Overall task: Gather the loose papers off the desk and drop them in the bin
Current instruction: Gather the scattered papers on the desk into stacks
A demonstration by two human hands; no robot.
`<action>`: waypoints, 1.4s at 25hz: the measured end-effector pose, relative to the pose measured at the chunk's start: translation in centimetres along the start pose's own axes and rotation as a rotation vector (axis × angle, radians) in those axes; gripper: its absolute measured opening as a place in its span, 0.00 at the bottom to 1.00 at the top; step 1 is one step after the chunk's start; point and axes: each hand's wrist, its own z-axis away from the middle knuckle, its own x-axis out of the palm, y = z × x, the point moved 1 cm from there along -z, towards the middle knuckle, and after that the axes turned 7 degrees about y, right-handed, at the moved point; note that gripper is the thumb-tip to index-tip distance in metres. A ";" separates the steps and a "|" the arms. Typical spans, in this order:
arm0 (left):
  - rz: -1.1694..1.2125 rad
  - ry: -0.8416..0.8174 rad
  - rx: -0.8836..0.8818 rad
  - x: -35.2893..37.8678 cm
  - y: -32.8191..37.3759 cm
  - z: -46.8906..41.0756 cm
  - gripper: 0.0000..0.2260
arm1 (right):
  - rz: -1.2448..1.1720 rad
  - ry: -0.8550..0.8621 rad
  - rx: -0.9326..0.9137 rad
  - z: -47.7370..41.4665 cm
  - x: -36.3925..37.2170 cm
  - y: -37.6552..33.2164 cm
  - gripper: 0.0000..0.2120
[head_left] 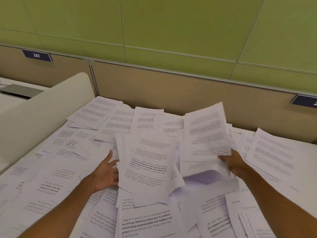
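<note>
Right hand (235,164) grips paper sheaf (205,134); left hand (104,174) beside stack (147,165).

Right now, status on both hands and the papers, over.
Left hand open, against a lifted sheaf. Right hand shut on a raised stack. Loose papers cover the desk. No bin in view.

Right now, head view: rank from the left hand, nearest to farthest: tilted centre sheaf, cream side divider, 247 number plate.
1. Tilted centre sheaf: against the left hand, just to its right.
2. Cream side divider: up and left, at the desk edge.
3. 247 number plate: far upper left, on the back partition.
</note>
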 end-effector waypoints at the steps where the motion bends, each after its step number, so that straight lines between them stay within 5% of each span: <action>1: -0.004 -0.006 0.001 -0.1 -0.1 -0.1 0.31 | -0.062 0.031 -0.019 -0.2 -0.3 -0.3 0.18; 7: 0.055 -0.066 0.016 0.7 -1.1 0.0 0.26 | -0.404 -0.113 -0.043 1.6 0.7 -3.9 0.22; 12: 0.025 -0.205 0.018 2.2 -2.1 0.6 0.19 | -0.078 -0.363 -0.064 6.7 7.0 -1.4 0.19; 15: -0.134 -0.146 0.159 2.1 -3.1 0.3 0.25 | 0.187 -0.759 -0.093 9.9 10.6 0.9 0.21; 17: -0.255 -0.087 0.249 2.2 -3.3 0.6 0.29 | 0.444 -0.818 -0.105 10.7 11.9 0.8 0.23; 20: -0.299 -0.004 0.294 1.9 -3.1 1.1 0.32 | 0.551 -0.493 -0.192 9.8 12.3 -0.3 0.21; 22: -0.272 -0.031 0.310 1.7 -2.7 1.5 0.31 | 0.398 -0.305 -0.145 9.3 12.0 -0.7 0.24; 24: -0.255 -0.102 0.346 1.9 -1.6 2.4 0.29 | 0.198 -0.401 -0.097 9.4 11.8 -1.3 0.29; 27: -0.240 -0.212 0.480 4.2 2.0 4.1 0.27 | -0.103 -0.598 -0.167 9.6 11.3 -4.0 0.22; 32: -0.280 -0.163 0.836 11.5 8.8 7.7 0.19 | -0.281 -0.165 -0.449 10.1 8.3 -12.0 0.14; 35: -0.286 -0.174 0.937 15.0 10.6 8.6 0.14 | -0.352 -0.072 -0.610 10.4 5.8 -14.9 0.12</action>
